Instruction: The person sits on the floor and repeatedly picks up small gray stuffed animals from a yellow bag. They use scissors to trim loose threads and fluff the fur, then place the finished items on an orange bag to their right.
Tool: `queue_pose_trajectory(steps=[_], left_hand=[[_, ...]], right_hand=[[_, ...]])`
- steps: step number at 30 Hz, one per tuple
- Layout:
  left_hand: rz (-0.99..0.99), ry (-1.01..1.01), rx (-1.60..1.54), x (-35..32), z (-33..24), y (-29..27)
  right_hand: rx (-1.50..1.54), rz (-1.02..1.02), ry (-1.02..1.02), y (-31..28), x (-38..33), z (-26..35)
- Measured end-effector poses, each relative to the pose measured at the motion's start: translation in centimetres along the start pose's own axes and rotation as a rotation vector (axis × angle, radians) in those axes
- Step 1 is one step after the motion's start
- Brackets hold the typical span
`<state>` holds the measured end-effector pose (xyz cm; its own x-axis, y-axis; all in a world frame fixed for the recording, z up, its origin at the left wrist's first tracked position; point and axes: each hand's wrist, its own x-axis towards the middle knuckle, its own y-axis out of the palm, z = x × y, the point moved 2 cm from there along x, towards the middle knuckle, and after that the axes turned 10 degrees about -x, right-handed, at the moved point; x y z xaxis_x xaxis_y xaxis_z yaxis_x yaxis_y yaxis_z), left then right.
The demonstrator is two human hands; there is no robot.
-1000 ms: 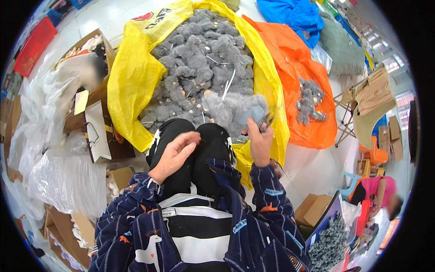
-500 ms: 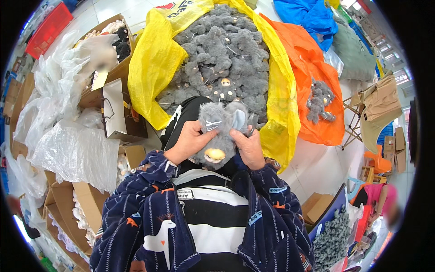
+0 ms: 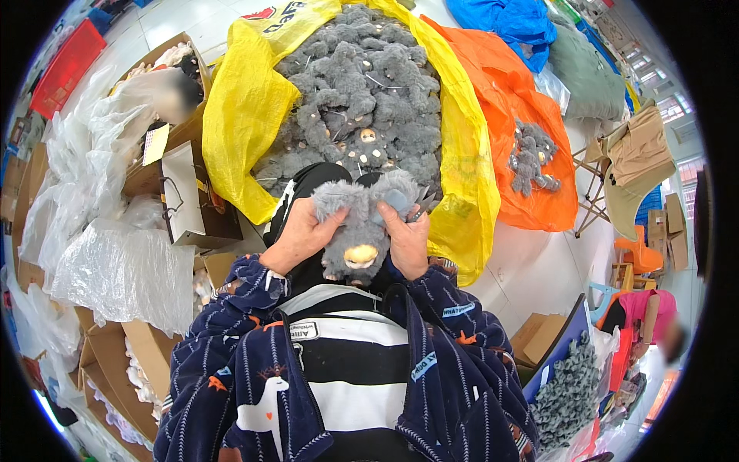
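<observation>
A grey plush toy with big ears and a yellowish muzzle is held upright over my lap. My left hand pinches it at the ear on the left, thumb across the front. My right hand grips the other ear, thumb pressed on its blue-grey lining. By the right fingers juts a small dark pointed thing, its kind unclear. Just beyond, a yellow woven sack lies spread open with a large heap of similar grey plush toys, several with white ties showing.
An orange sack with a few grey plush toys lies on the right. Cardboard boxes and clear plastic sheeting crowd the left. Farther right are a folding stool, a blue-edged bin of grey pieces and a person in pink.
The white tie that showed near the toy's left ear is out of sight now. Both thumbs have shifted on the ears, and the right ear is bent over more. The view has moved slightly.
</observation>
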<state>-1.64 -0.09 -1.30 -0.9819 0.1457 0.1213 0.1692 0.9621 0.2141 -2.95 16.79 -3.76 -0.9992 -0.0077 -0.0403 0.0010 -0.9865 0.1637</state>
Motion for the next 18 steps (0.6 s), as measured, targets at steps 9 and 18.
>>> queue_pose_trajectory(steps=[9, 18], left_hand=[[0.142, -0.341, -0.099, -0.6, 3.2, -0.7], [0.233, -0.41, -0.183, -4.2, 5.9, 0.9]], right_hand=[[-0.112, -0.037, 0.142, -1.1, 0.1, 0.0], [-0.363, 0.282, 0.057, -2.8, -4.2, -1.6]])
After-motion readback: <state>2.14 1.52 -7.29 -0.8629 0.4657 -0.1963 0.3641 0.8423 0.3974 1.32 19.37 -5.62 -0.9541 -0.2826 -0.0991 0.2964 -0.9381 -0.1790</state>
